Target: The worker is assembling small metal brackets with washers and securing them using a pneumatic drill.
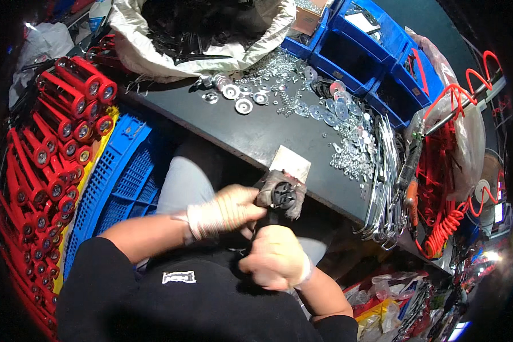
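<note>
At the table's near edge a black round part with a spoked face (284,195) sits in a holder wrapped in worn grey cloth (295,212). Behind the holder lies a pale square plate (290,164). My left hand (225,212), blurred and with a whitish wrap at the wrist, is at the holder's left side, thumb and fingers drawn together. Just below the holder my right hand (276,257) is closed in a fist. Something dark shows between that fist and the holder, but what either hand grips is hidden.
Loose washers, nuts and screws (350,159) cover the tabletop's right part, beside metal rods (380,182). A white sack of black parts (139,43) and blue bins (347,71) stand behind. Red tubular parts (54,188) and a blue crate (105,194) are left; an orange-handled tool (411,202) hangs right.
</note>
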A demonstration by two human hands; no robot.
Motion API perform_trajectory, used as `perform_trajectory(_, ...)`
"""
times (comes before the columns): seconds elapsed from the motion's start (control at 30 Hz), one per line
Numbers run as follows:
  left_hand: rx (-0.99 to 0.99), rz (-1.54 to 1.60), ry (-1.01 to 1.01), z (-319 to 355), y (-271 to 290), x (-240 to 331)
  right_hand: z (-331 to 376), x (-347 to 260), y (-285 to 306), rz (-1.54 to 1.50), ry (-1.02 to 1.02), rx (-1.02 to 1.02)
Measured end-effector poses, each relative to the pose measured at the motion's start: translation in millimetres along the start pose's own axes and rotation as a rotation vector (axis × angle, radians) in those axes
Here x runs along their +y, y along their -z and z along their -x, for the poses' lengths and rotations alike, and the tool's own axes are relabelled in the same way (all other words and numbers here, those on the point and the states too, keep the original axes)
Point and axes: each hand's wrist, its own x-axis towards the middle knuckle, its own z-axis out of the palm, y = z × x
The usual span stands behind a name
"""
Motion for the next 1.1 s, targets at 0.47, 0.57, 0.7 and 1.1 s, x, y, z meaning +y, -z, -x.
perform_trajectory(0.47, 0.528, -0.514, -0.651, -152.5, 89.1, 134.1, -4.2, 263.4, 201.3, 1.112, -1.092, 0.333)
perform_trajectory(0.57, 0.117, -0.324, -1.053, -70.5, 42.0, 104.3, -4.9, 258.4, 195.4, 1.162, -0.903, 0.453)
perform_trajectory(0.7, -0.079, -0.513, -1.038, -35.2, 6.0, 47.6, 7.7, 223.0, 198.4, 0.583, -0.917, 0.912)
perform_trajectory(1.1, 0.132, -0.724, -1.032, -36.1, 1.8, 29.5, 7.0, 8.3, 94.0, -0.347, -0.776, 0.842)
